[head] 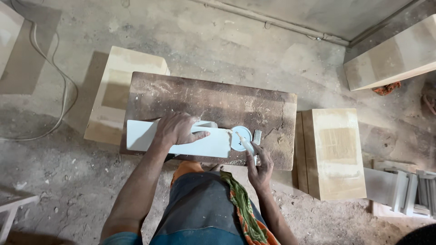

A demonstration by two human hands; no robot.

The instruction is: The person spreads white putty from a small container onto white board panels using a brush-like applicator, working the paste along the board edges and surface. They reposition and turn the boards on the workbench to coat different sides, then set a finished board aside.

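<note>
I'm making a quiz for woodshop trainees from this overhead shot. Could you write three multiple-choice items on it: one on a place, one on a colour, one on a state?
1. Where does the round lid lie?
A. On the dark workbench, right of the white board
B. On the floor by the cable
C. On the pale box at the right

2. What colour is the board under the left hand?
A. Red
B. White
C. Black

3. How is the left hand placed?
A. Raised in the air
B. Curled round a hammer
C. Pressed flat on the board

Answers:
1 A: the round lid sits on the workbench beside the board's end.
2 B: the board is plainly white.
3 C: the left hand lies palm down on it, while the right hand holds a thin stick to the lid.
</note>
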